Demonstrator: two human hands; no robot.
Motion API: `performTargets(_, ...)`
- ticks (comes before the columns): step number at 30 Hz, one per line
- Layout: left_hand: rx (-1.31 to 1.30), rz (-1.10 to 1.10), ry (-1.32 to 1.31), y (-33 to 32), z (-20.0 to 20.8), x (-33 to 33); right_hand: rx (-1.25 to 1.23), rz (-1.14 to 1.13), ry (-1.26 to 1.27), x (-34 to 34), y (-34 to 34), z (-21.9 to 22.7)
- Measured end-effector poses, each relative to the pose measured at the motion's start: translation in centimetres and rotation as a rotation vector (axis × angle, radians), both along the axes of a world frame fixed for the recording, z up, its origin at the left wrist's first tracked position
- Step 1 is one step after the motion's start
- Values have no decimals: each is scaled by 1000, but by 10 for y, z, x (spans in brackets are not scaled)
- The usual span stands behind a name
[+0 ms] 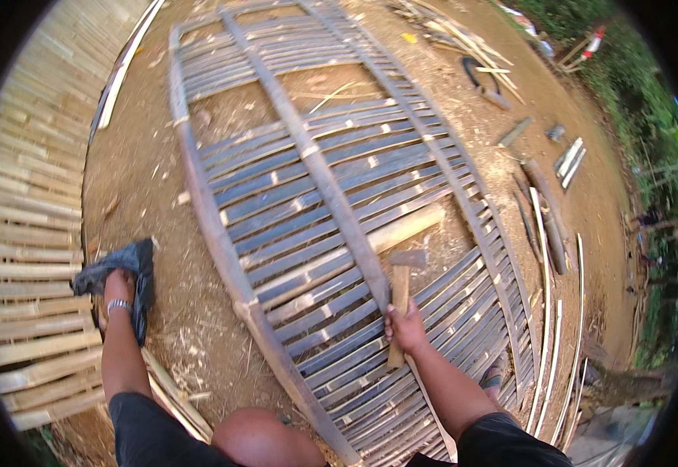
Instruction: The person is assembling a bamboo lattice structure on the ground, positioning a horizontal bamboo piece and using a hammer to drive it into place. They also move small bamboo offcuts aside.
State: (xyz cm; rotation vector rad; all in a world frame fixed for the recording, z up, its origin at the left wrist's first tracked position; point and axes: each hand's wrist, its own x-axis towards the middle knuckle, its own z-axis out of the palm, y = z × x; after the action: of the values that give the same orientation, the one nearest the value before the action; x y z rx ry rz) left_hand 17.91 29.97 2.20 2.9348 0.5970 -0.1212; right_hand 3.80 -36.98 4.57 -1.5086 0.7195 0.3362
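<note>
My right hand (407,330) is wrapped around the wooden handle of a hatchet (400,292), whose grey metal head points away from me. The hatchet is over a large bamboo lattice panel (309,148) of dark slats and long poles lying on the ground. Off to the left, my left hand (119,285) grips a crumpled black plastic bag (143,276), and its fingers are partly hidden by the plastic. A silver wristband (119,306) circles that wrist. A pale bamboo piece (407,229) lies across the panel just beyond the hatchet.
A pale bamboo slat wall (24,210) stands along the left. To the right lie long thin strips (544,311), dark bamboo poles (549,214) and a pile of split pieces (463,35). Wood chips (191,354) litter the brown soil. My knee (265,440) is at the bottom.
</note>
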Motion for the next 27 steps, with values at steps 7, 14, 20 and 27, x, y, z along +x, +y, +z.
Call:
performTargets(7, -65, -71, -92, 24, -10, -1, 39, 11, -10, -1, 3, 5)
performTargets(14, -134, 136, -311, 12, 12, -22, 63, -16, 38, -3, 1, 5)
performTargets(20, -106, 170, -411, 14, 12, -30, 50, 4, 36, -2, -1, 2)
performTargets(27, -438, 285, -559, 48, 9, -27, 85, 38, -12, 2, 0, 3)
